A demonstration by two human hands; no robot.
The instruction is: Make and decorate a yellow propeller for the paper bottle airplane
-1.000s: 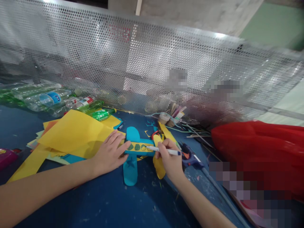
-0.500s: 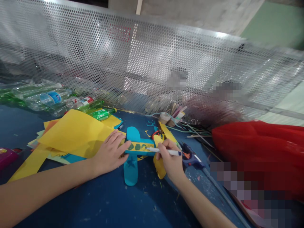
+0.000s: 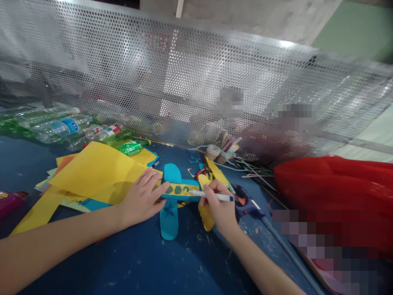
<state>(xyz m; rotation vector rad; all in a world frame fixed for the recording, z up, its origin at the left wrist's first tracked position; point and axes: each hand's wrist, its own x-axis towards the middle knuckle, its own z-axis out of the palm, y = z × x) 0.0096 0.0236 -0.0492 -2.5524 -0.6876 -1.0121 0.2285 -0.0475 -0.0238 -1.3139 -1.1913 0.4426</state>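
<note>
A toy airplane [image 3: 171, 221] of blue and yellow craft paper lies on the blue table, a dark star on its near wing and a row of round windows along its yellow stripe. My left hand [image 3: 143, 196] grips its left end between thumb and finger, the other fingers spread over the edge of the yellow paper. In my right hand [image 3: 221, 205] is a white marker [image 3: 211, 196] with a dark end, held like a pen. Its tip touches a partly coloured window; the windows to the left are filled dark green. A yellow paper piece [image 3: 207, 219] stands at the airplane's right end, partly behind my right hand.
Yellow paper sheets [image 3: 101, 172] are stacked at left, near plastic bottles [image 3: 69, 127]. A blue glue gun [image 3: 250, 207] lies right of my right hand. Cups with sticks [image 3: 213, 152] stand by the perforated metal screen [image 3: 196, 82]. A red bag [image 3: 331, 184] fills the right side.
The marker tip has shifted very slightly left within the same window, which looks a little darker. My left hand and the airplane stay in place.
</note>
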